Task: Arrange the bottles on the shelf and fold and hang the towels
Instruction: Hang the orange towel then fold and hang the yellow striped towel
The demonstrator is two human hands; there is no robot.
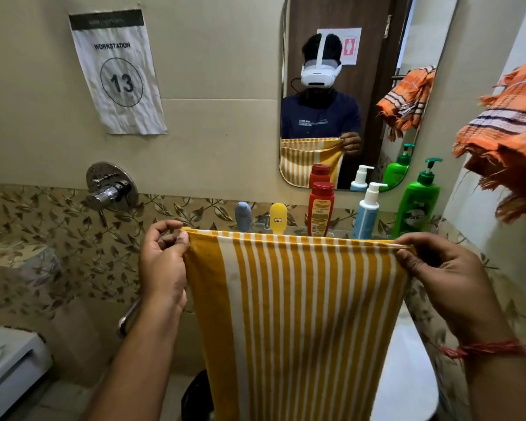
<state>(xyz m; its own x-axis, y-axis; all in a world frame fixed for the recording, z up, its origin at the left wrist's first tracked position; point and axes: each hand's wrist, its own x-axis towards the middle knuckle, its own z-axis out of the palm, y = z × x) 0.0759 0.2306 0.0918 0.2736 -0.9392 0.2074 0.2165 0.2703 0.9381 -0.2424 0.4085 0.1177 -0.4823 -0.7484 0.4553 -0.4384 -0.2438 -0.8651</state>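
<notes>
1. Both hands were raised at chest height, well apart. The left hand (164, 259) was pinched on the top left corner of the yellow-and-white striped towel (295, 314); the right hand (444, 275) was pinched on the top right corner.
2. The towel was held stretched flat between the two hands, top edge level and doubled over, the rest hanging straight down in front of the shelf.
3. Five bottles were lined up behind the towel's top edge, all upright: a small grey-blue bottle (243, 216), a small yellow bottle (278, 217), a red bottle (320, 208), a white-and-blue pump bottle (367, 211), a green pump bottle (418, 199). Their bases were hidden by the towel.
4. An orange checked towel (507, 141) was hung bunched at upper right, apart from the striped one.
5. A mirror (362, 86) was mounted above the bottles; the towel and the bottles were reflected in it.
6. A chrome shower mixer (111, 186) was fixed to the wall at left, below a paper sign (116, 71) marked "WORKSTATION 13".
</notes>
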